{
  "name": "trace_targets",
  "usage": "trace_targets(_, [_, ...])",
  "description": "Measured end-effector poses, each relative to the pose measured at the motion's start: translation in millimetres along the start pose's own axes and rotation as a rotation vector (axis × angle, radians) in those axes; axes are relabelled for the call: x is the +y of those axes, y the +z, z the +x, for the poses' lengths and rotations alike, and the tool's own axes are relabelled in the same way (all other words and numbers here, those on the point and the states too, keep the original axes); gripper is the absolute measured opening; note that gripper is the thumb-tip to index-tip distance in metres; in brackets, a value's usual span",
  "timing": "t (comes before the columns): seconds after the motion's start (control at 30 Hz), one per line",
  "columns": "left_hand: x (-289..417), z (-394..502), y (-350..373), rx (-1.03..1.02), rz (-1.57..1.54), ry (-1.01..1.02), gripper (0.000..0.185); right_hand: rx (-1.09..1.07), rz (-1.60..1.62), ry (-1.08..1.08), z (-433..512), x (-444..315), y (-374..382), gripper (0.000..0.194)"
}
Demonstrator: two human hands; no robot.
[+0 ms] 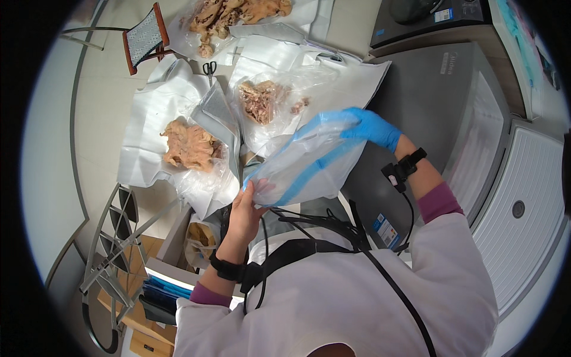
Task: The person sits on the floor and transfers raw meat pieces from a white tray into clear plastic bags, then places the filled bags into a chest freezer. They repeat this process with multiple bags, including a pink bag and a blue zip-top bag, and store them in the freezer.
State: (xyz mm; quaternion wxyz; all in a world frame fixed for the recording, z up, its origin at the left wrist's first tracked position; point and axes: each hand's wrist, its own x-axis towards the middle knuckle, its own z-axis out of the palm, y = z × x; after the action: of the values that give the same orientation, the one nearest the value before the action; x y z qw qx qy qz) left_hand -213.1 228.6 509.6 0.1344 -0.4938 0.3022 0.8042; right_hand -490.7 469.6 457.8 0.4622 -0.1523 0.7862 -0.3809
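A clear plastic bag (303, 165) with blue bands stretches between my two hands. My bare left hand (247, 207) grips its lower left edge, with some fingers visible through the film. Up at the right end, my right hand (372, 128), in a blue glove, holds the other side. Beyond the bag, a torn tan, meat-like piece (258, 101) lies on clear film over a white sheet (348, 85), with a small scrap (299, 105) beside it. Another tan, wrinkled piece (189, 145) rests on a second white sheet (142, 129) to the left.
Black-handled scissors (209, 69) lie between the sheets. Larger tan pieces (241, 15) sit at the top. A folding stool (146, 39) stands upper left, a folded metal frame (116, 250) lower left. A grey appliance (401, 120) borders my right side. Black cables (330, 225) cross my waist.
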Motion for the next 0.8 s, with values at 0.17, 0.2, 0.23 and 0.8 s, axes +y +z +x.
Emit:
trace_targets(0.17, [33.1, 12.6, -37.1, -0.083, 0.191, -0.001, 0.06, -0.395, -0.881, -0.096, 17.3, -43.5, 28.6, 0.024])
trace_targets(0.2, [44.5, 15.8, -48.4, -0.03, 0.373, -0.009, 0.08, -0.189, -0.93, -0.154, 21.4, -54.4, 41.1, 0.022])
trace_targets(0.23, [53.7, 19.7, -55.9, -0.023, 0.611, 0.155, 0.085, -0.133, -0.795, -0.294, 23.7, -67.0, 49.9, 0.022])
trace_targets(0.8, [173.3, 38.3, -140.1, -0.113, 1.084, 0.729, 0.034, 0.178, -1.003, -0.006, 88.1, -136.0, 120.8, 0.027])
